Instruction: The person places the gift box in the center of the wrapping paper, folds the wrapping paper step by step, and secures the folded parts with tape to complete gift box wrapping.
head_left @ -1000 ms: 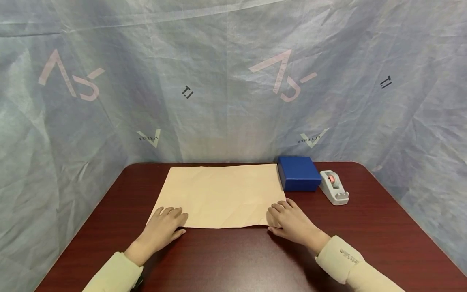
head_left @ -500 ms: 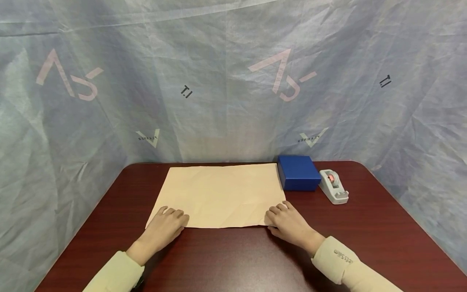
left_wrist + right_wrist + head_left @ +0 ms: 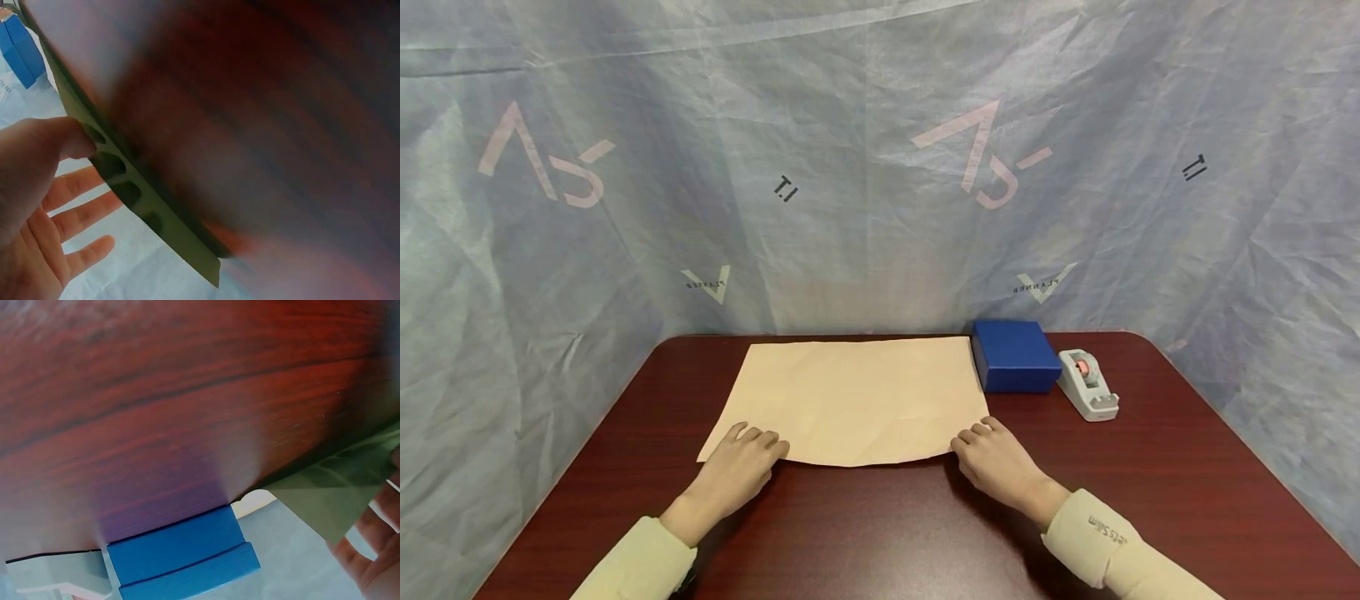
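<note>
A large cream sheet of paper (image 3: 857, 400) lies across the far half of the table, creased lightly, its near edge raised and bowed. My left hand (image 3: 733, 471) pinches it near the near left corner. In the left wrist view the thumb (image 3: 69, 134) is under the sheet, and the fingers' shadows show through the paper (image 3: 147, 212). My right hand (image 3: 1000, 467) pinches the near right corner. Part of that hand (image 3: 381, 565) appears at the right wrist view's edge, beside the lifted paper (image 3: 325, 497); its thumb is mostly out of frame.
A blue box (image 3: 1017, 367) stands against the sheet's right edge at the back. Right of it sits a white tape dispenser (image 3: 1088, 387) with a reddish core. Dark red wood tabletop (image 3: 865, 542) extends in front. A grey printed cloth (image 3: 850, 233) hangs behind the table.
Both thumbs have tucked under the sheet and the fingers have curled onto it. The paper's near corners have risen slightly off the table. The box and dispenser stay put.
</note>
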The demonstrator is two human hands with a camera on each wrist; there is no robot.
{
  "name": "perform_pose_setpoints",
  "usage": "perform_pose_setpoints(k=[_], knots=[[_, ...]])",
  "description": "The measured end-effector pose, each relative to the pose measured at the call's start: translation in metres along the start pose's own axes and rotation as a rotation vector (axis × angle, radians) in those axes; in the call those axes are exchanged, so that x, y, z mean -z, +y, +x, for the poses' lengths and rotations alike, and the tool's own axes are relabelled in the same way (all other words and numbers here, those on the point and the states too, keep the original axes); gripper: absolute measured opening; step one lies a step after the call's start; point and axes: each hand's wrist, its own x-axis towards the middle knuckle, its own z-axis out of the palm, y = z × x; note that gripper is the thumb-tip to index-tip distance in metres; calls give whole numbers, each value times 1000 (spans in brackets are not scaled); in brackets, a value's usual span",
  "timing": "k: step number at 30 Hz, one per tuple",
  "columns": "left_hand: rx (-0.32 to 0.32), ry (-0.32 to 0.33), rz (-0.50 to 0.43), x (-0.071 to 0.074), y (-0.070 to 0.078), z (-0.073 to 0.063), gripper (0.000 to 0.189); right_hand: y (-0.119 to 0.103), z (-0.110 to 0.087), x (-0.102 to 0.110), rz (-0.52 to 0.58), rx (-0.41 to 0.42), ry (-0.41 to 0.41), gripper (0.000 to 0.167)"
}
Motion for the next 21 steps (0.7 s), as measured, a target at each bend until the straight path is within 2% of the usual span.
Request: perform_pose_setpoints(k=[5,12,16,21], knots=[[7,17,6,-3,0,-1,31,2,0,2,-2,-10,81,9],[78,91,7,-2,-2,-1,37,6,-1,5,1,-27,177,2],[102,98,28,0,-3,-3,36,8,-3,6,10,-30,216,6],[97,91,56,3,-3,-6,38,11,-4,10,15,-26,251,12]])
